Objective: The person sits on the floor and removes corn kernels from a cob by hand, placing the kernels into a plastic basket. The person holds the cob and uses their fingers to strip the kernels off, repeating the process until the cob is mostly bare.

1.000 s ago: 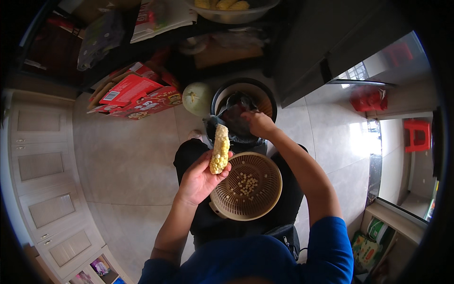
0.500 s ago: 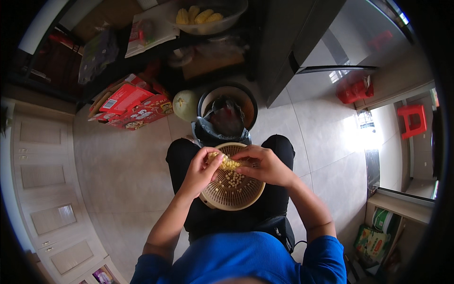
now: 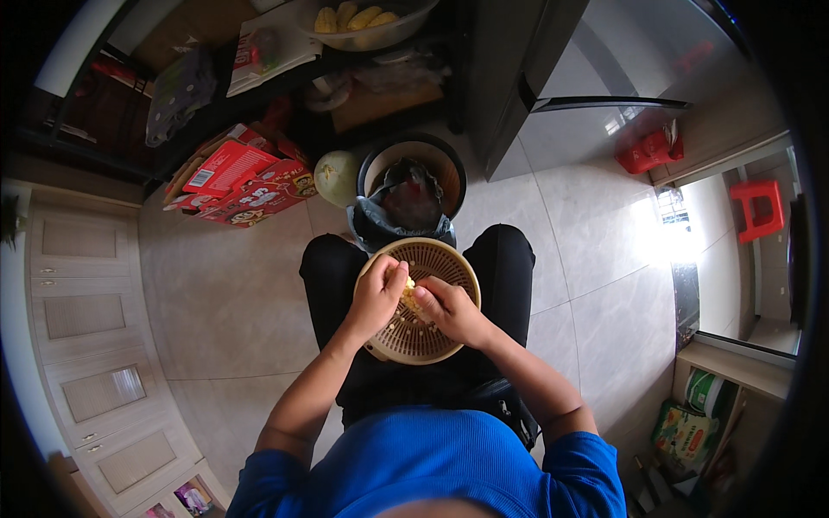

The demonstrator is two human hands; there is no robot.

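Note:
A partly stripped corn cob (image 3: 408, 296) is between my two hands, mostly covered by my fingers. My left hand (image 3: 377, 293) is closed round its upper left end. The fingers of my right hand (image 3: 451, 309) wrap its lower right side, the thumb pressed on the kernels. Both hands are above a tan plastic colander (image 3: 422, 350), which rests on my lap between my knees. Some loose yellow kernels lie in the colander; my hands hide part of its inside.
Beyond my knees stands a round bin (image 3: 453, 164) with a dark plastic bag (image 3: 406, 207). Left of it are a pale green melon (image 3: 337, 177) and a red cardboard box (image 3: 246, 186). A bowl (image 3: 380, 39) of corn cobs sits on the shelf. A red stool (image 3: 757, 211) stands far right.
My hands have come closer together, and the cob has turned from nearly level to a steeper slant, more hidden by fingers. My right hand has moved left and curled round it.

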